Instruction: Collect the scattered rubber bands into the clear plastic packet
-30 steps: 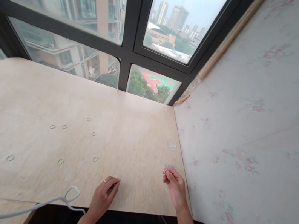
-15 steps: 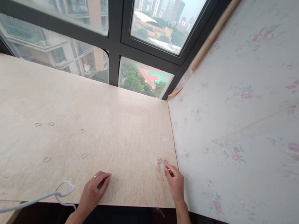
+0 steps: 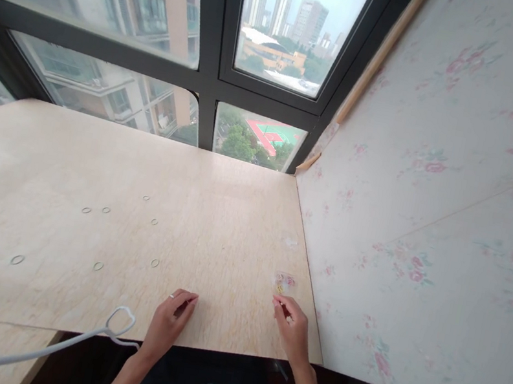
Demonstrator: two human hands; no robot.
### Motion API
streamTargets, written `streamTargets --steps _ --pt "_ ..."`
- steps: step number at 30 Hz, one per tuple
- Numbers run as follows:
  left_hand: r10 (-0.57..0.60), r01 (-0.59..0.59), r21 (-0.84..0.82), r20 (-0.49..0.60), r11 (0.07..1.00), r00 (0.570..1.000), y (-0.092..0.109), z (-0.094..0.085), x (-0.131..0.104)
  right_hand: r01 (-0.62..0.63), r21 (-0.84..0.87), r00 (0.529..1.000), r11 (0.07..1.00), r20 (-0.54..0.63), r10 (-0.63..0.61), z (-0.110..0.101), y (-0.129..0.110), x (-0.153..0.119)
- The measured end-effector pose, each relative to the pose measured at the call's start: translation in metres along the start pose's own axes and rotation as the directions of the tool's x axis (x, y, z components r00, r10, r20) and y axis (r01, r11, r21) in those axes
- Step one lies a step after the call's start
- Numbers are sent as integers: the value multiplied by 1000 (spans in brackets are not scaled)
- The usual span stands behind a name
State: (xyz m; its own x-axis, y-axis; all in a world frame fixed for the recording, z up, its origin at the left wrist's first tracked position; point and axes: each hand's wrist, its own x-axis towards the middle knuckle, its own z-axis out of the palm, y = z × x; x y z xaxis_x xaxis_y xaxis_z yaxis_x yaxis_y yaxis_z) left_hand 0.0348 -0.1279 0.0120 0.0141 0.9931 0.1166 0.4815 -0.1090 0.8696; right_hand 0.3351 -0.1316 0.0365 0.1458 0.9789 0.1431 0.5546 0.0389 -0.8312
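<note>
Just in front of a small clear box [image 3: 285, 280] with pink and yellow bits in it, my right hand [image 3: 292, 329] is closed in a pinch; what it holds, if anything, is too small to make out. My left hand [image 3: 169, 321], with a ring on one finger, rests near the front edge, its fingertips pressed together on something I cannot make out. Several thin rings lie spread over the left half of the pale countertop [image 3: 233, 214], one of them a ring [image 3: 155, 263] up and left of my left hand.
A white cable [image 3: 64, 343] loops over the front edge at the left. Behind the box lies a clear piece [image 3: 290, 241], perhaps a lid. A flowered wall [image 3: 430, 214] bounds the right side, and dark-framed windows [image 3: 211, 79] stand at the back.
My right hand has drawn back from the clear box towards the front edge, still pinched. My left hand keeps its pose. The whole view has shifted slightly.
</note>
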Motion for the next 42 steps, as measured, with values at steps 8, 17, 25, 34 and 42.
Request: streamTargets --steps 8,17,25,34,42 --pt "-167 184 25 -306 983 937 -4 -40 25 103 -69 990 992 106 -95 44 5 -23" --pt "-198 256 515 -167 818 966 -33 -86 56 171 -243 985 955 49 -164 51 10 -24" --pt "-169 88 685 52 724 984 -23 -86 64 174 -252 985 952 51 -166 51 6 -24" --pt "-274 47 760 174 648 946 -14 -94 82 199 -242 980 949 66 -189 50 8 -25" --pt "-326 52 775 202 630 924 5 -85 86 212 -227 977 951 72 -201 48 8 -25"
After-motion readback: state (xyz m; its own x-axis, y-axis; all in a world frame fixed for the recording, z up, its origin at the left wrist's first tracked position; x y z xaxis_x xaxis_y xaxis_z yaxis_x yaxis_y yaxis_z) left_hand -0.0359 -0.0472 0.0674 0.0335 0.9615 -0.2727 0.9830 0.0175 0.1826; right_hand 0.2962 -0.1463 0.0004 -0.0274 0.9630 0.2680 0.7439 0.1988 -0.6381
